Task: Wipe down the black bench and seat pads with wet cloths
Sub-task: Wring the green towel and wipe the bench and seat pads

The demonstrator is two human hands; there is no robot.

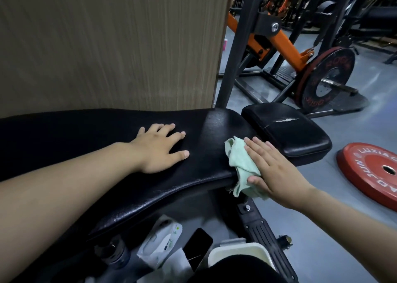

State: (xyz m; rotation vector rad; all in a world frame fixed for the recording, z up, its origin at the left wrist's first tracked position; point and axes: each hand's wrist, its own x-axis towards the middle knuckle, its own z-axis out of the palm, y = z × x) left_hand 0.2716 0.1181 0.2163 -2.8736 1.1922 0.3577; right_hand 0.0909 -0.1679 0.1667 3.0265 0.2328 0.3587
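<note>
Closest in, the left hand [160,148] lies flat, fingers spread, on the long black bench pad [86,136], bracing. The right hand [277,169] presses straight fingers onto a pale green cloth [239,160] at the pad's near edge, part of it hanging over. Limp and light, the cloth will likely bunch, so flat-palm pressure suits it. The seat pad [300,138] just beyond shows a white tear [286,120]; wipe gently there.
</note>
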